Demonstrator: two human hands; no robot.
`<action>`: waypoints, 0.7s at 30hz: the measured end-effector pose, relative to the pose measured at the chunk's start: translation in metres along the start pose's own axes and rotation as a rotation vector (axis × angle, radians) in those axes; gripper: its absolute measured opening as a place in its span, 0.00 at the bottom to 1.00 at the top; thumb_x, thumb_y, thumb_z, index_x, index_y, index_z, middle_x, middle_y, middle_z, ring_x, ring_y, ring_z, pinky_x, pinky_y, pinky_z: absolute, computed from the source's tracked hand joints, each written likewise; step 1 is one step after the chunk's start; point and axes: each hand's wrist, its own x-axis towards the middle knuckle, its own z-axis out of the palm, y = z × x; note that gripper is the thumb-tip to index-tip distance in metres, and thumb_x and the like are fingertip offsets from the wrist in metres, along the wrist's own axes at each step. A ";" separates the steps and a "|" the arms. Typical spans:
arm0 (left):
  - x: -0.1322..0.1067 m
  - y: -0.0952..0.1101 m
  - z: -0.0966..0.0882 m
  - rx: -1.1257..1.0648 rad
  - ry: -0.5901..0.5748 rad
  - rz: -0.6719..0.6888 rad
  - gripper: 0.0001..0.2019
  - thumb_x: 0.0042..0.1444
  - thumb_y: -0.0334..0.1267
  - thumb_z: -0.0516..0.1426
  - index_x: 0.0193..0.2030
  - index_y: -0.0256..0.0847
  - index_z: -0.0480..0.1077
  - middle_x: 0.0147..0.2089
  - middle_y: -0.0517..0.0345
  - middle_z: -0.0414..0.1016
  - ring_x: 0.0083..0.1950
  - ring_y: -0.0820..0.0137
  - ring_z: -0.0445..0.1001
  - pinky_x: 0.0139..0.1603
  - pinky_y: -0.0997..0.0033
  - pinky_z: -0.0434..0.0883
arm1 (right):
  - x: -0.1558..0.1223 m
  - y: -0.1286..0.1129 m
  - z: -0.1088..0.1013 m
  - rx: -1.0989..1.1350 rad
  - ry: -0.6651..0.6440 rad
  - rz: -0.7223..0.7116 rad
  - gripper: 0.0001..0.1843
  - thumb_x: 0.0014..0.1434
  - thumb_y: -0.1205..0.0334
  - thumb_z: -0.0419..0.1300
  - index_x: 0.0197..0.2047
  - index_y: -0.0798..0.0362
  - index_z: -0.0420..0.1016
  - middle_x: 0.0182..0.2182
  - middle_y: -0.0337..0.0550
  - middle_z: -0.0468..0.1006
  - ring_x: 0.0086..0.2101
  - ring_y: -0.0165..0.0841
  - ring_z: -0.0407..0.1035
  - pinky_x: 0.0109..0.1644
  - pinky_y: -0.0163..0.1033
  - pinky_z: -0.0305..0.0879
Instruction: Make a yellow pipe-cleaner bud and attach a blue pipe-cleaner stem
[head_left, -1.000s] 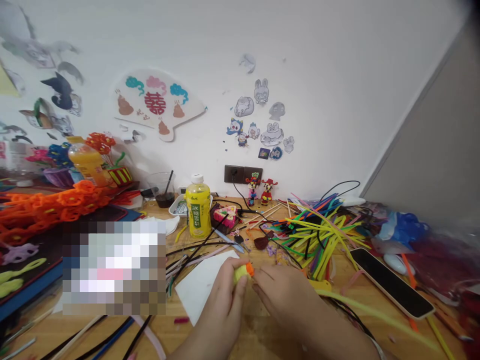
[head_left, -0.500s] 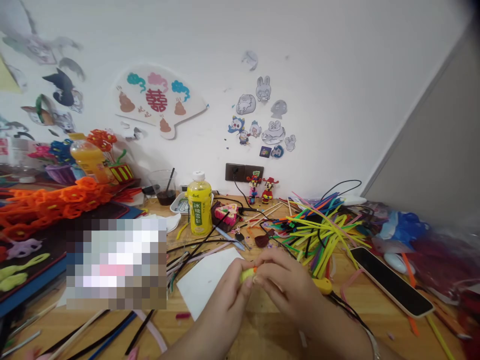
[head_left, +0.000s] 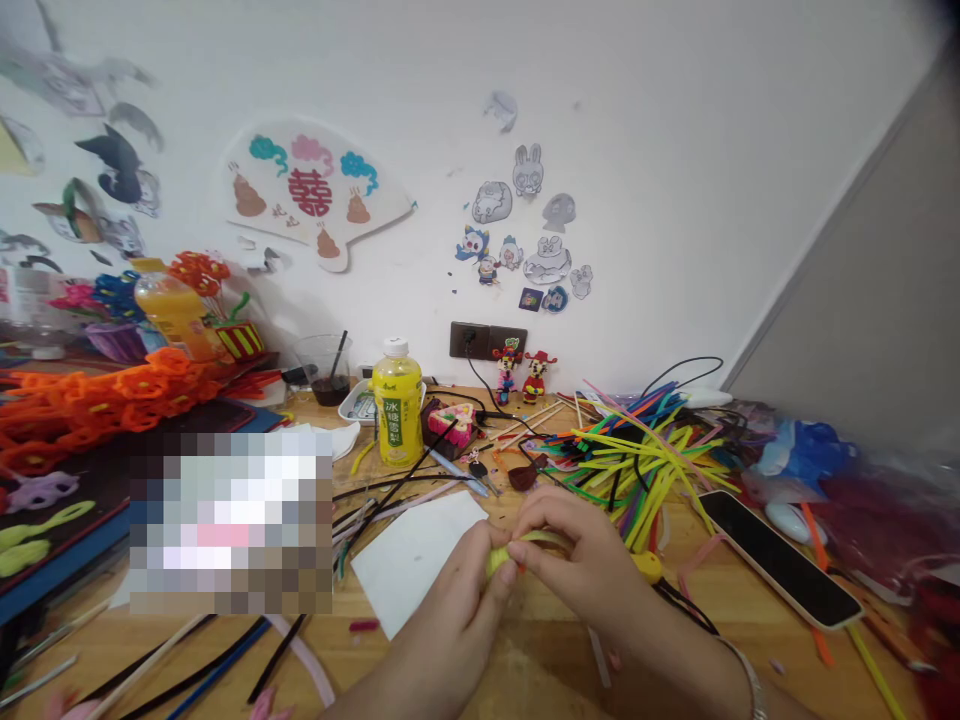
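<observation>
Left hand [head_left: 459, 590] and right hand [head_left: 577, 560]: fingers closed together on a yellow pipe-cleaner coil [head_left: 501, 559], held between them just right of a white card [head_left: 412, 565] over a wooden desk [head_left: 525, 660]; coloured pipe cleaners [head_left: 637, 470] lie heaped beyond.

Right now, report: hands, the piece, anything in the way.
Left hand gripping yellow pipe-cleaner coil. Right hand pinching its strand. White card beside left hand; heap of pipe cleaners beyond right hand, neither blocking.
</observation>
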 end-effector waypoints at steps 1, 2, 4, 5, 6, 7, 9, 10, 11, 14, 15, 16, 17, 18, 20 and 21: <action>0.000 0.000 0.000 -0.008 -0.003 -0.001 0.09 0.59 0.42 0.44 0.39 0.43 0.60 0.37 0.58 0.68 0.40 0.67 0.64 0.41 0.70 0.61 | 0.000 0.000 0.000 0.009 0.001 0.018 0.05 0.48 0.70 0.59 0.24 0.53 0.69 0.24 0.38 0.70 0.29 0.31 0.65 0.33 0.35 0.61; 0.001 0.000 0.000 -0.012 -0.005 -0.008 0.09 0.59 0.42 0.43 0.38 0.43 0.60 0.37 0.59 0.67 0.40 0.67 0.64 0.41 0.71 0.61 | 0.000 0.001 0.001 0.018 -0.001 0.038 0.05 0.48 0.70 0.59 0.24 0.53 0.69 0.24 0.38 0.70 0.29 0.31 0.65 0.33 0.35 0.60; 0.001 0.000 0.000 -0.009 -0.012 -0.014 0.08 0.59 0.42 0.44 0.37 0.43 0.60 0.36 0.60 0.66 0.40 0.68 0.64 0.41 0.71 0.60 | 0.000 0.002 0.001 0.028 -0.004 0.085 0.05 0.47 0.71 0.59 0.23 0.53 0.69 0.24 0.37 0.70 0.28 0.31 0.65 0.33 0.35 0.60; 0.002 0.000 0.000 -0.006 -0.013 -0.017 0.08 0.59 0.42 0.44 0.37 0.43 0.59 0.35 0.60 0.65 0.39 0.68 0.64 0.40 0.71 0.60 | 0.000 0.003 0.001 0.030 -0.005 0.107 0.05 0.46 0.71 0.59 0.23 0.53 0.69 0.24 0.37 0.70 0.29 0.31 0.65 0.33 0.35 0.60; 0.002 0.001 0.000 -0.004 -0.011 -0.017 0.08 0.59 0.42 0.44 0.36 0.43 0.59 0.34 0.60 0.65 0.39 0.68 0.64 0.40 0.71 0.60 | 0.001 0.003 0.001 0.029 -0.006 0.124 0.05 0.46 0.71 0.59 0.23 0.53 0.69 0.24 0.37 0.70 0.29 0.31 0.65 0.34 0.35 0.60; 0.002 0.001 0.000 -0.005 -0.004 -0.014 0.08 0.59 0.41 0.44 0.36 0.43 0.59 0.34 0.60 0.65 0.38 0.68 0.64 0.40 0.71 0.60 | 0.001 0.004 0.002 0.031 -0.005 0.136 0.04 0.45 0.70 0.60 0.23 0.53 0.69 0.24 0.37 0.70 0.29 0.31 0.65 0.34 0.35 0.60; 0.001 0.002 -0.001 -0.019 0.010 -0.012 0.08 0.58 0.41 0.44 0.36 0.43 0.60 0.34 0.60 0.65 0.38 0.68 0.64 0.40 0.71 0.60 | 0.001 0.005 0.001 0.042 -0.005 0.156 0.04 0.46 0.69 0.60 0.23 0.54 0.69 0.24 0.37 0.69 0.30 0.31 0.65 0.34 0.35 0.60; 0.001 0.003 -0.001 -0.033 0.011 -0.013 0.08 0.58 0.42 0.44 0.36 0.43 0.60 0.34 0.60 0.65 0.39 0.68 0.64 0.40 0.71 0.60 | 0.001 0.005 0.001 0.049 -0.007 0.163 0.03 0.46 0.69 0.60 0.23 0.54 0.69 0.24 0.37 0.69 0.30 0.31 0.64 0.34 0.35 0.60; 0.000 0.004 -0.001 -0.053 0.013 -0.015 0.08 0.58 0.42 0.44 0.36 0.43 0.60 0.35 0.60 0.65 0.40 0.68 0.64 0.41 0.71 0.60 | 0.001 0.005 0.000 0.053 -0.011 0.166 0.03 0.46 0.68 0.60 0.24 0.54 0.69 0.24 0.37 0.69 0.30 0.31 0.64 0.34 0.35 0.59; 0.000 0.004 -0.001 -0.100 0.020 -0.026 0.08 0.59 0.42 0.43 0.36 0.43 0.60 0.36 0.60 0.65 0.42 0.68 0.64 0.43 0.71 0.60 | 0.002 0.004 -0.001 0.048 -0.029 0.136 0.04 0.47 0.68 0.60 0.23 0.54 0.68 0.24 0.37 0.69 0.30 0.31 0.64 0.34 0.35 0.59; 0.000 0.004 -0.001 -0.106 0.020 -0.026 0.09 0.59 0.42 0.43 0.36 0.43 0.60 0.36 0.60 0.65 0.42 0.68 0.64 0.43 0.71 0.60 | 0.002 0.004 -0.001 0.045 -0.034 0.123 0.04 0.47 0.68 0.60 0.23 0.54 0.69 0.24 0.37 0.69 0.30 0.31 0.64 0.34 0.35 0.59; 0.001 0.003 -0.001 -0.107 0.018 -0.025 0.09 0.59 0.42 0.43 0.35 0.43 0.60 0.35 0.60 0.65 0.42 0.68 0.64 0.43 0.70 0.60 | 0.002 0.004 -0.001 0.044 -0.037 0.117 0.04 0.47 0.68 0.60 0.23 0.54 0.69 0.24 0.37 0.70 0.29 0.31 0.64 0.34 0.35 0.58; 0.002 0.003 -0.001 -0.107 0.012 -0.023 0.08 0.59 0.42 0.44 0.35 0.42 0.60 0.35 0.60 0.65 0.41 0.68 0.64 0.43 0.70 0.60 | 0.002 0.003 -0.001 0.044 -0.036 0.122 0.04 0.47 0.69 0.60 0.23 0.54 0.69 0.24 0.37 0.70 0.29 0.31 0.64 0.34 0.35 0.58; 0.003 0.002 -0.001 -0.106 0.004 -0.021 0.08 0.58 0.42 0.44 0.36 0.42 0.60 0.35 0.60 0.65 0.41 0.67 0.64 0.43 0.70 0.60 | 0.002 0.003 -0.001 0.045 -0.033 0.131 0.04 0.47 0.70 0.60 0.23 0.54 0.70 0.24 0.37 0.70 0.29 0.31 0.64 0.34 0.35 0.58; 0.004 0.000 0.000 -0.100 -0.005 -0.021 0.08 0.58 0.41 0.44 0.36 0.42 0.60 0.35 0.59 0.65 0.41 0.67 0.64 0.43 0.69 0.60 | 0.002 0.002 -0.001 0.052 -0.027 0.143 0.05 0.46 0.71 0.60 0.23 0.54 0.70 0.23 0.36 0.69 0.29 0.30 0.64 0.34 0.34 0.58; 0.004 -0.001 0.000 -0.094 -0.006 -0.021 0.08 0.58 0.41 0.45 0.37 0.41 0.60 0.35 0.59 0.65 0.41 0.66 0.64 0.43 0.69 0.60 | 0.003 0.001 -0.001 0.056 -0.024 0.146 0.05 0.47 0.70 0.60 0.22 0.54 0.70 0.23 0.36 0.69 0.29 0.30 0.64 0.34 0.34 0.58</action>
